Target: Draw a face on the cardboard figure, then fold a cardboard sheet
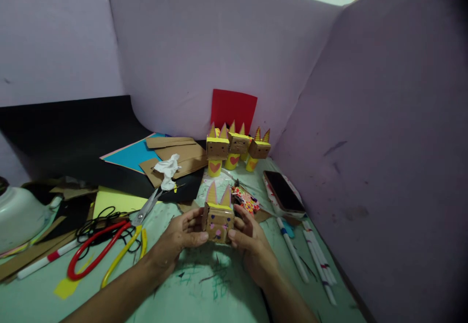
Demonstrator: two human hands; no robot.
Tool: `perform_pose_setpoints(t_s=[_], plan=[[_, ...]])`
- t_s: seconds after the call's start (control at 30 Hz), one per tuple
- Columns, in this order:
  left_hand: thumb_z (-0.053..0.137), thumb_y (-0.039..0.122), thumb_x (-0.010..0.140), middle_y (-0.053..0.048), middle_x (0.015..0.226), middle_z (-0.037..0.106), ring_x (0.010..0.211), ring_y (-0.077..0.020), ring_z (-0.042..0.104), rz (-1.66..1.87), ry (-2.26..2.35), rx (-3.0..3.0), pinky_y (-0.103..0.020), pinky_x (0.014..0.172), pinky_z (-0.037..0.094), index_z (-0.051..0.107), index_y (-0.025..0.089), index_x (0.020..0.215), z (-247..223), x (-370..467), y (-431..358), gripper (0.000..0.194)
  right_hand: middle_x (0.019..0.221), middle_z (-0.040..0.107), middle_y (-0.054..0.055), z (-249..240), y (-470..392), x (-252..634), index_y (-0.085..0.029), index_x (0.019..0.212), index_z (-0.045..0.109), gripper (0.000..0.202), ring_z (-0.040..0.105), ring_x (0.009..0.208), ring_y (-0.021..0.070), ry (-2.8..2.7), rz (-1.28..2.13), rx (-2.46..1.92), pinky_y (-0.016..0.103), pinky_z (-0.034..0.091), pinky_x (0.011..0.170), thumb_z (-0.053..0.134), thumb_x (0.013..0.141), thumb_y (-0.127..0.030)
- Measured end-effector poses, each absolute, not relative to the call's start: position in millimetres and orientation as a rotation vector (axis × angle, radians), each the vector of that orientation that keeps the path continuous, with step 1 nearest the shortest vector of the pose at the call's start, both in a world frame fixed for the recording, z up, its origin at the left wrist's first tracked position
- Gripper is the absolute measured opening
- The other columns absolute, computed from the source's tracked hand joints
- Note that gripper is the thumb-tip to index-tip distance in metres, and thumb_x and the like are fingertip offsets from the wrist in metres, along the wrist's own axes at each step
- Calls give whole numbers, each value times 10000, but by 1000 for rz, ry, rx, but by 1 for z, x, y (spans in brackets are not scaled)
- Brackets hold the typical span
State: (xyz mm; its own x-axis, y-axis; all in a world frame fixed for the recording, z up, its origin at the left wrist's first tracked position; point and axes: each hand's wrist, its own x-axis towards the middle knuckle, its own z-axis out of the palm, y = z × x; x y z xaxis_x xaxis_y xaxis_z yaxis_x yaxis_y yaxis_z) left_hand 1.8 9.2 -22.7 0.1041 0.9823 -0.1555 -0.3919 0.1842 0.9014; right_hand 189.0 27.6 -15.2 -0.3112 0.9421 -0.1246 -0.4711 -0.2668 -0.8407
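Observation:
Between my two hands is a small cardboard animal head (218, 219) with pointed ears, a yellow top edge and a drawn face turned toward me. My left hand (185, 232) grips its left side, thumb at the front corner. On the opposite side my right hand (250, 237) closes on it in the same way. Behind it stand several finished-looking cardboard figures, among them one with a heart (215, 168) on its yellow tube body. A flower-patterned piece (248, 200) lies just beyond my right hand.
Red-and-yellow-handled scissors (139, 220), black cord (104, 228) and yellow paper (113, 201) lie at left. Cardboard pieces (186, 154) and crumpled white tissue (168, 169) sit farther back. A phone (283, 191) and several markers (292, 250) are at right. Purple walls (226, 45) enclose the table.

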Motion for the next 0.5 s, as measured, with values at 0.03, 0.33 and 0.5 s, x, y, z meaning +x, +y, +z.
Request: perform_pose_setpoints(t_s=[0.03,0.33,0.5], plan=[[864,263,512,-159,1115,705,1118,-361,603,1196,938,807,-463,980,442,639,157,1154,-23,2,9,689,1042,696,77,-15,27,189,-211,1203,402,766,680,955,262,-877,1759,-803,371,502,804,844,578,-206],[849,270,533,-148,1177,680,1135,-344,592,1209,890,858,-431,979,451,628,163,1176,-24,0,13,688,1195,656,115,-18,28,186,-217,1171,487,692,595,1146,283,-990,1652,-792,416,457,942,851,586,-274],[847,270,544,-159,1150,690,1113,-342,606,1161,901,829,-433,967,454,625,145,1180,-21,-1,13,685,1081,702,93,-18,27,186,-210,1153,477,679,664,1024,270,-949,1698,-810,394,496,877,853,590,-262]])
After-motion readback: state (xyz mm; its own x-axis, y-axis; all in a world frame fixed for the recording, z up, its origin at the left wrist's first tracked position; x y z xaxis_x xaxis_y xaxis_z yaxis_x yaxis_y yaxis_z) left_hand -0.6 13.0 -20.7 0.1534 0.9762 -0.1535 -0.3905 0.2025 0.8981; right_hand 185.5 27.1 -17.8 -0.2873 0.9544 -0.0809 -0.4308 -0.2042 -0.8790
